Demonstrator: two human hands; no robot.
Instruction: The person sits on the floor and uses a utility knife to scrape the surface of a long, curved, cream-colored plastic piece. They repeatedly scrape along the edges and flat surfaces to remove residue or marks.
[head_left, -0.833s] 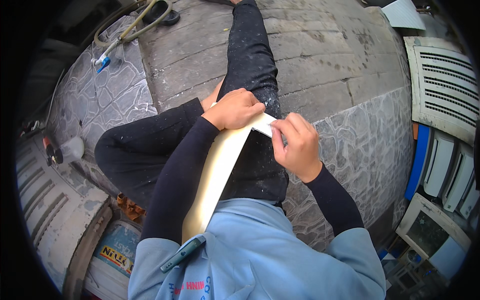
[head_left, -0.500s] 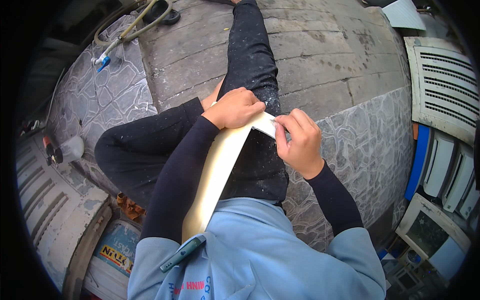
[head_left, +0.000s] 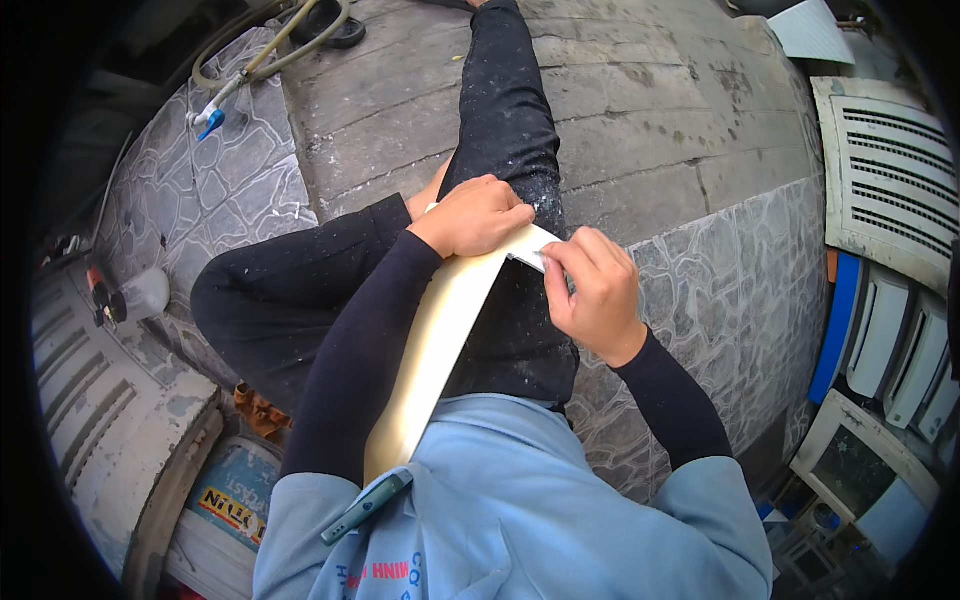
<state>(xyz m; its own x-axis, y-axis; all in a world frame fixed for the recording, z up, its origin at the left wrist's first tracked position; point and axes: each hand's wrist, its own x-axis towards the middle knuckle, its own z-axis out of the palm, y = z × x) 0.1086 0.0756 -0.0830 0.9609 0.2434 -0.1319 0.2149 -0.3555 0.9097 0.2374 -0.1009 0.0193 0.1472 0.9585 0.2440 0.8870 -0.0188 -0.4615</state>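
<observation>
A long, glossy cream plastic panel point(head_left: 437, 350) lies slantwise over my lap, from my shirt to my thigh. Over its far part my left hand point(head_left: 480, 217) is closed, gripping it. The panel's far end bends round to the right in a short white section. Against that section my right hand point(head_left: 597, 295) is closed in a pinch, thumb and fingertips together at the edge. Whatever the pinch holds, if anything, is too small and hidden to name. Dark sleeves cover both forearms.
A hose with a blue-handled valve point(head_left: 210, 124) lies at the far left. To the left are a worn slatted panel point(head_left: 95, 400) and a paint bucket point(head_left: 228, 500). On the right stand a slatted white cover point(head_left: 890, 165) and several white casings point(head_left: 880, 330). Stone-patterned tiles point(head_left: 700, 290) cover the ground.
My right hand has slid a little toward me and to the left along the panel's end section. My left hand keeps its grip in nearly the same place.
</observation>
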